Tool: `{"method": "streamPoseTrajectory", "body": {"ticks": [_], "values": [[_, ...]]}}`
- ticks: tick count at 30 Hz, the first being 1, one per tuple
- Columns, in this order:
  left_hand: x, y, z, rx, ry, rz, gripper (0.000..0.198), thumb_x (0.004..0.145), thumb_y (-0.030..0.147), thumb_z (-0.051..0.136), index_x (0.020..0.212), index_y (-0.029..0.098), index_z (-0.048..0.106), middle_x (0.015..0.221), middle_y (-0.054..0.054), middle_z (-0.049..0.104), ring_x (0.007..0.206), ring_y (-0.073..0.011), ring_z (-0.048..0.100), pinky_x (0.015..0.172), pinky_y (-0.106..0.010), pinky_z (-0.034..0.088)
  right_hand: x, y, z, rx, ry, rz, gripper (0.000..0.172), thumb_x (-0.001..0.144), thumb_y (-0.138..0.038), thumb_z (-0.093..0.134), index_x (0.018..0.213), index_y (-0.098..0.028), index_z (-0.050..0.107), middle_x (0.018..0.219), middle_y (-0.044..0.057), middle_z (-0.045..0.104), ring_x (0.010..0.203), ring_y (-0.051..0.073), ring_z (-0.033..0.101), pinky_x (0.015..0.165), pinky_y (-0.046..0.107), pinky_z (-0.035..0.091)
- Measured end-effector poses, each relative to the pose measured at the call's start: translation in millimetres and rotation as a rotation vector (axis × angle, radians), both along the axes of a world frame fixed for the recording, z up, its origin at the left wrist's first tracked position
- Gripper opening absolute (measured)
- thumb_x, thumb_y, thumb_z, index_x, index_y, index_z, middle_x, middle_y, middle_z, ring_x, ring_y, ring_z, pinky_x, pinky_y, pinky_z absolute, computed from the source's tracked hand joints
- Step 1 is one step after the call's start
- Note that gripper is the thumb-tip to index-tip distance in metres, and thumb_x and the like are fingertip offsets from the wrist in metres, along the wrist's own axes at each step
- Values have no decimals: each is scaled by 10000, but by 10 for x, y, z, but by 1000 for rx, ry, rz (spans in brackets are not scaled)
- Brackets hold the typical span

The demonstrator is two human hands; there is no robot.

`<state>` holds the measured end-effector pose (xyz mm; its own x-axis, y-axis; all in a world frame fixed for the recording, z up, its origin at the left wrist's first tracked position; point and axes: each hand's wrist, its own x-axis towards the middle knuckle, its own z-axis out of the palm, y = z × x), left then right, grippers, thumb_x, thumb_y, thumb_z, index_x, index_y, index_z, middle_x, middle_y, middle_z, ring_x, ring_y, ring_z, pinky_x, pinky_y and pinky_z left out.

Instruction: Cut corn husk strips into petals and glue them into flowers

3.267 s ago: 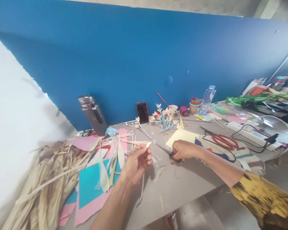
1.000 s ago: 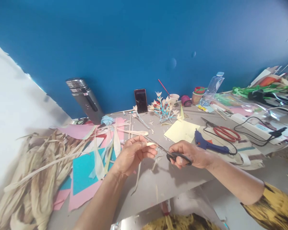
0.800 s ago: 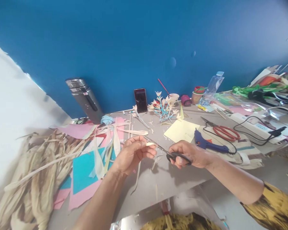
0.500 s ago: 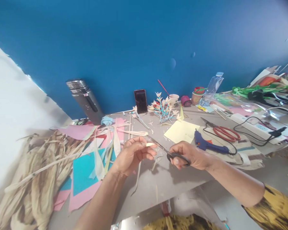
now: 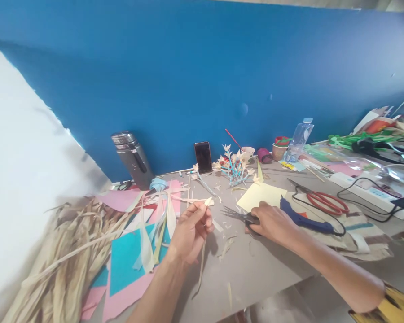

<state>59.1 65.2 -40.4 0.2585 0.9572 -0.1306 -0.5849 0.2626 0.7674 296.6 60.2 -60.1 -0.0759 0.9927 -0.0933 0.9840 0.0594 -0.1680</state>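
Between thumb and fingertips, my left hand [image 5: 192, 229] pinches a small pale piece of husk [image 5: 208, 202] with a pointed tip. My right hand [image 5: 272, 223] is closed on black-handled scissors [image 5: 234, 214], low over the table, their blades parted and pointing left. Small cut scraps [image 5: 226, 246] lie between the two hands. Behind them stands a bunch of small pale husk flowers [image 5: 235, 167] on blue-wrapped stems. One single flower stem [image 5: 207, 182] lies to its left.
Dried husks [image 5: 63, 264] and coloured paper sheets [image 5: 129, 255] cover the left side. A thermos [image 5: 133, 159] and a phone [image 5: 203, 157] lean on the blue wall. To the right are a glue gun [image 5: 305, 218], red-handled scissors [image 5: 326, 202], a plastic bottle [image 5: 299, 140] and a power strip [image 5: 360, 193].
My right hand has moved the scissors away from the husk piece, down to the right toward the table. My left hand keeps its pinch, with the piece now pointing up. The view has tilted upward.
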Motion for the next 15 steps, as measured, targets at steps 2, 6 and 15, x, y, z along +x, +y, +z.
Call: {"method": "streamPoseTrajectory", "body": {"ticks": [2, 6, 15], "values": [[5, 3, -10, -13, -37, -18, 272, 718, 262, 827, 760, 159, 578, 696, 24, 572, 519, -61, 470, 493, -199, 397, 2, 60, 36, -59, 34, 11, 258, 784, -411, 704, 762, -156, 674, 960, 138, 644, 805, 254, 650, 586, 277, 308], [1, 17, -37, -44, -88, -13, 291, 707, 259, 838, 754, 151, 572, 698, 24, 563, 515, -55, 458, 482, -193, 388, 36, 194, 74, -216, 134, 32, 208, 679, -286, 764, 666, -163, 596, 719, 73, 657, 712, 225, 648, 536, 250, 322], [-4, 59, -82, -81, -120, 49, 308, 685, 214, 842, 781, 147, 557, 711, 27, 567, 523, -47, 445, 467, -176, 368, 181, 181, 184, -266, 378, 76, 44, 721, -190, 647, 755, -174, 625, 639, 24, 681, 498, 131, 584, 487, 221, 365]]}}
